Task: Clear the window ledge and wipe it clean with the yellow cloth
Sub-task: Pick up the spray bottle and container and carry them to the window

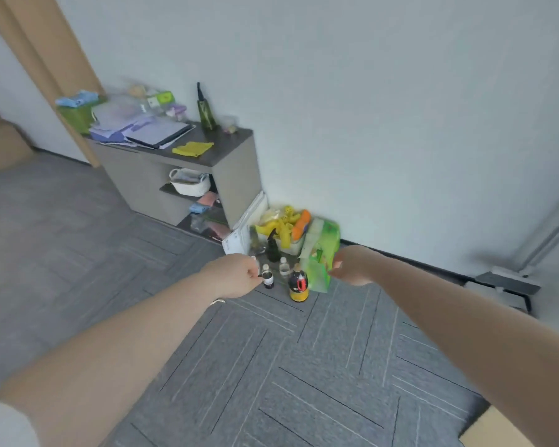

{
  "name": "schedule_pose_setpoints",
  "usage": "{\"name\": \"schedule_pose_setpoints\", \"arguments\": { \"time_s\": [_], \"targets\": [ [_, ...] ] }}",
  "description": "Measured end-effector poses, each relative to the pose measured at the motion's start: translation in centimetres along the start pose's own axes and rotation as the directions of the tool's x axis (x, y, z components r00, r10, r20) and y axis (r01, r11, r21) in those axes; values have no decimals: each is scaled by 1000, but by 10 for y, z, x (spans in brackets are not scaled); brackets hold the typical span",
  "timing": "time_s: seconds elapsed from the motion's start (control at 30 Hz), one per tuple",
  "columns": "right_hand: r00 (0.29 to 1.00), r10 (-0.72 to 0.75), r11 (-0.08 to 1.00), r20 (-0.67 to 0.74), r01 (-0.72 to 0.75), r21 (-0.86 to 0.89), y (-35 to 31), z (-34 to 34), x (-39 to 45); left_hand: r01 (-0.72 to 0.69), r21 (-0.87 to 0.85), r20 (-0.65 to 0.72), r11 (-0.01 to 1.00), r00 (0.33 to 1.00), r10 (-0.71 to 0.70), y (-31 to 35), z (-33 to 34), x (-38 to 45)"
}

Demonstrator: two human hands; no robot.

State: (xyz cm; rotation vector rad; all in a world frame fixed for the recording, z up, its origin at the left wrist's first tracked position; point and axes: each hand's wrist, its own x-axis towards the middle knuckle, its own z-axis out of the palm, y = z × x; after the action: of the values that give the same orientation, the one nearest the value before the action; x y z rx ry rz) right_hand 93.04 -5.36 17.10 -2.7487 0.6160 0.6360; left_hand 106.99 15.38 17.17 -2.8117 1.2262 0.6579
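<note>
1. Clearing step, judged: both hands reach low toward the cluster on the floor by the wall.
2. Left hand (236,275) — fingers curled, pinching the small bottle (267,277).
3. Right hand (352,265) — gripping the green bag (320,259).
4. Yellow cloth (192,148) lies far left on the cabinet (236,162) — fetching it comes next, after letting go.

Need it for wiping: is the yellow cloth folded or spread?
Folded: the yellow cloth lies as a small flat pad on the cabinet top.
</note>
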Motion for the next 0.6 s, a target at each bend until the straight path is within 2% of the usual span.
{"name": "schedule_pose_setpoints", "arguments": {
  "time_s": [0.17,0.3,0.4,0.6],
  "targets": [
    [996,-84,994,16,85,-63,-36,-42,101,127,-114,-75,985,988,-136,-70,-34,51],
    [989,-135,985,58,140,-100,-76,-74,179,187,-109,-94,976,976,-198,-129,-54,96],
    [991,-130,983,16,131,-127,-102,-98,238,170,-87,-90,982,980,-178,-179,-71,147],
    [999,-24,996,-34,21,-81,-131,-144,356,60,-93,-90,994,994,-69,-262,-126,269]
  ]
}}
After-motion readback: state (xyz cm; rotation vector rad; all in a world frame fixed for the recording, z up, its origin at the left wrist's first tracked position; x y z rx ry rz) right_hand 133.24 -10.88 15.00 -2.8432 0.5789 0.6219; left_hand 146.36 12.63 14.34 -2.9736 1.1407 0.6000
